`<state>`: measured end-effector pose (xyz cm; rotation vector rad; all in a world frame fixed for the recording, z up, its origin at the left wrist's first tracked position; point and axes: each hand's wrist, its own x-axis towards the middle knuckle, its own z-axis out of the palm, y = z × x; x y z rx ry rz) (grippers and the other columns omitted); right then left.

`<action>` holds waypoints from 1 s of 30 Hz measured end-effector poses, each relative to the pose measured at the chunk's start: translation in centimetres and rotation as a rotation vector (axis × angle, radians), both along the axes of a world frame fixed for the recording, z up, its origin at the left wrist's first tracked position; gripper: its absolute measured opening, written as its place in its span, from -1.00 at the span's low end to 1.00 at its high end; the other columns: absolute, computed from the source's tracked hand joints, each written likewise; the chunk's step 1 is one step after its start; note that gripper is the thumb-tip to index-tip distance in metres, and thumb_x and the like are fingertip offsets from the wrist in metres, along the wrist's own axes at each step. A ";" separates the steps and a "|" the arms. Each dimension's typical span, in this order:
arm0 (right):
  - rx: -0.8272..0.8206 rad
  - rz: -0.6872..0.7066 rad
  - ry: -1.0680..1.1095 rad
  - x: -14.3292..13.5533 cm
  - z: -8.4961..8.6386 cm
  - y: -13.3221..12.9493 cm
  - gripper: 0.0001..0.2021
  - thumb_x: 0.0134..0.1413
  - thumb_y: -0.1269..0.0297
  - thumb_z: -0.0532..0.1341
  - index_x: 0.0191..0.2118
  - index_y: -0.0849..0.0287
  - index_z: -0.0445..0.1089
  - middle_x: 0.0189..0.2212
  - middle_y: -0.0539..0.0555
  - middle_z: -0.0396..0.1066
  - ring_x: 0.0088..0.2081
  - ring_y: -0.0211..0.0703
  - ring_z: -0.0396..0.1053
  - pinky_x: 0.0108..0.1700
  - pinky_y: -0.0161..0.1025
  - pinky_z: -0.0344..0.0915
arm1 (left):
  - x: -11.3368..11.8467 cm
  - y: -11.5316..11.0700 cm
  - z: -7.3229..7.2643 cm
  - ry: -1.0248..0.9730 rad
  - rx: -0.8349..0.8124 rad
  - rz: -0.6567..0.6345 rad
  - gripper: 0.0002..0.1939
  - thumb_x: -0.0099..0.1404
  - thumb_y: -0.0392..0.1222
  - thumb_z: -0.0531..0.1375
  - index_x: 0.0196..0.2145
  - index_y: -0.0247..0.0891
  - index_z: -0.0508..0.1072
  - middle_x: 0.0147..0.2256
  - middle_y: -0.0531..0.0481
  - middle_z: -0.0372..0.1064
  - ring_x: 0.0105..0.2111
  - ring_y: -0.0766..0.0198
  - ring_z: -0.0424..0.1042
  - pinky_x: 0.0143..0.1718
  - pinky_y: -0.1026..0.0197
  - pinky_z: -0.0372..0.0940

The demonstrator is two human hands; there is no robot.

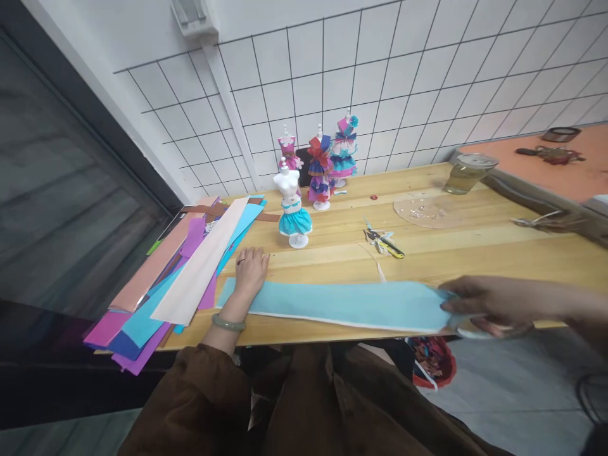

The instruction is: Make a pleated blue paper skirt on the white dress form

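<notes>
A long light-blue strip of crepe-like paper [342,304] lies along the table's front edge, with a narrow white band along its near side. My left hand [251,269] rests flat with its fingers stretched out, wrist over the strip's left end. At the strip's right end, my right hand [494,304] is closed around a pale ring that looks like a roll of tape [470,327]; motion blurs it. Behind the left hand stands a small white dress-form mannequin [286,183] in a turquoise skirt [295,221].
Several coloured paper strips [199,272] are piled at the left. Three dressed mannequins [320,164] stand near the wall. Yellow-and-black snips [384,242], a clear disc [422,212] and a jar of liquid [468,174] lie farther back. Below the table is a red basket [446,373].
</notes>
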<state>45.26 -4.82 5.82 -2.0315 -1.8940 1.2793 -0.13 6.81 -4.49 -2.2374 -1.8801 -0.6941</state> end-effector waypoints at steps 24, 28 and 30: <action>0.264 -0.518 0.980 -0.2 3.5 10.2 -0.64 0.19 0.40 0.12 0.11 0.18 0.31 -0.33 0.21 0.52 -0.39 -0.18 0.49 -0.29 -0.19 0.36 | 4.8 -2.4 3.3 -0.161 -0.155 -0.338 -0.66 0.21 -0.05 0.17 -0.12 -0.29 0.46 -0.23 -0.15 0.40 -0.14 0.06 0.33 -0.09 0.00 0.21; 0.315 -0.456 1.195 -6.6 2.1 9.4 -0.62 0.10 0.35 0.22 0.07 0.08 0.32 -0.27 0.12 0.55 -0.21 -0.13 0.50 -0.08 -0.13 0.38 | 8.1 -2.7 5.3 -0.485 -0.234 -0.413 -0.70 0.17 -0.06 0.22 -0.19 -0.26 0.49 -0.27 -0.10 0.44 -0.19 0.14 0.36 -0.11 0.08 0.21; 0.354 -0.428 1.175 -9.4 1.5 9.0 -0.53 0.07 0.29 0.26 0.12 0.04 0.26 -0.25 0.09 0.55 -0.16 -0.13 0.49 -0.02 -0.09 0.35 | 10.1 -2.9 6.4 -0.704 -0.351 -0.456 -0.67 0.16 0.00 0.21 -0.20 -0.28 0.50 -0.29 -0.10 0.44 -0.26 0.19 0.37 -0.22 0.15 0.23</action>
